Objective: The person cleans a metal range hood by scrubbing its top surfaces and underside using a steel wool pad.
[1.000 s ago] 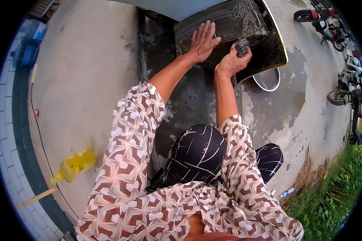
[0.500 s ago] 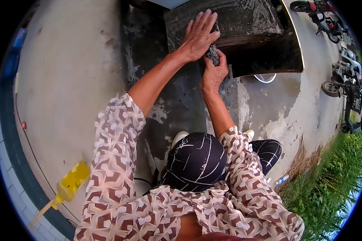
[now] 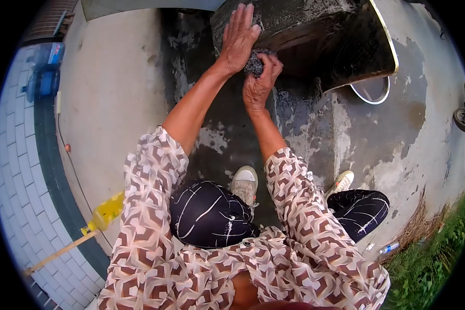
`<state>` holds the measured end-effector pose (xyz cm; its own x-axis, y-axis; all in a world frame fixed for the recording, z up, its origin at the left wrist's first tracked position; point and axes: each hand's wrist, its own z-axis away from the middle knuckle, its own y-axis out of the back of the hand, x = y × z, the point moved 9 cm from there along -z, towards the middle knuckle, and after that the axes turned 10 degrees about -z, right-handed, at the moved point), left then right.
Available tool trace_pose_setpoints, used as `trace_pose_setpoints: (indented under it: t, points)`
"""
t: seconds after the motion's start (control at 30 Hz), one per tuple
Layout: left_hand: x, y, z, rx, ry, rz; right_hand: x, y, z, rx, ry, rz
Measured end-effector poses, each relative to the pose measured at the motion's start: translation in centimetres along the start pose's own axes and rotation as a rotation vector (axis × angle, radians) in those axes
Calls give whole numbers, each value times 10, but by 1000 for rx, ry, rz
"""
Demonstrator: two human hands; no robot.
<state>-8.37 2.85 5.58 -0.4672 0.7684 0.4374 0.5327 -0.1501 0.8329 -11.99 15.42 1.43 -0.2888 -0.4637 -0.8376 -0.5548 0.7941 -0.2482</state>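
A large dark, grimy box-like piece (image 3: 310, 23) with a pale edge stands at the top of the head view, its surface streaked with grey residue. My left hand (image 3: 236, 44) lies against its near left side, fingers stretched out. Just below and to the right, my right hand (image 3: 261, 85) is curled round a grey steel wool scrubber (image 3: 253, 64) pressed against the same piece. Part of the scrubber is hidden by the fingers.
A round basin (image 3: 380, 99) with a white rim sits partly behind the dark piece. Wet concrete (image 3: 310, 150) surrounds my shoes. On the left are a yellow bottle (image 3: 108, 211), a wooden stick (image 3: 62, 252) and a cable; at the lower right, grass (image 3: 429, 274) and a plastic bottle (image 3: 389, 248).
Both hands, with the scrubber, have shifted a little up and left in the view. The camera view has also moved, bringing more of my shoes and the basin into sight.
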Motion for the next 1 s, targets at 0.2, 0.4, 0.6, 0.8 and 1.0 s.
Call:
trace_pose_setpoints:
  t: [0.2, 0.4, 0.6, 0.8, 1.0]
  points:
    - [-14, 3, -3, -50, 40, 99, -65, 53, -65, 151, 150, -23]
    - [-14, 11, -3, -53, 36, 140, -20, 9, -48, 187, 116, 12]
    - [-18, 5, -9, -67, 63, 90, 33, -17, 36, -198, -313, -82]
    - [-11, 6, -7, -24, 45, 89, -54, 46, -80, 261, 108, -4]
    - [-15, 8, -8, -17, 48, 91, 7, -26, 12, 138, -90, -67]
